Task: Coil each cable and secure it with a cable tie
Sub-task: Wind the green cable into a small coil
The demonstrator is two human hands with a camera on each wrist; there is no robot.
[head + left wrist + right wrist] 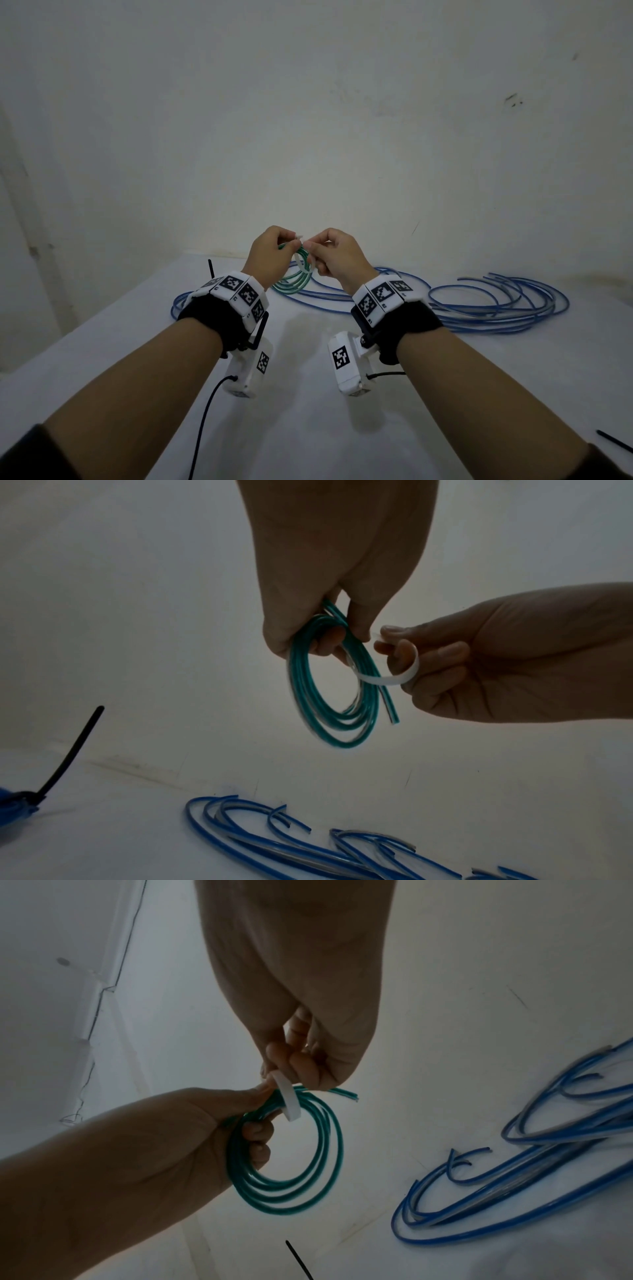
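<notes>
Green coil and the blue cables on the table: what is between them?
Nothing: the green coil hangs in the air above the blue cables, with bare wall and table between, in the left wrist view.

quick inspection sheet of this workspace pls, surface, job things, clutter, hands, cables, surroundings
surface: white table, blue cables lying on it.
job's things: green cable coil held in the air; white cable tie looped around its strands, not visibly closed.
clutter: nothing seen.
grippers: left hand grips the coil; right hand pinches the tie.
cables: loose blue cables; black cable tie on a blue bundle at left.
surroundings: scuffed pale wall.
</notes>
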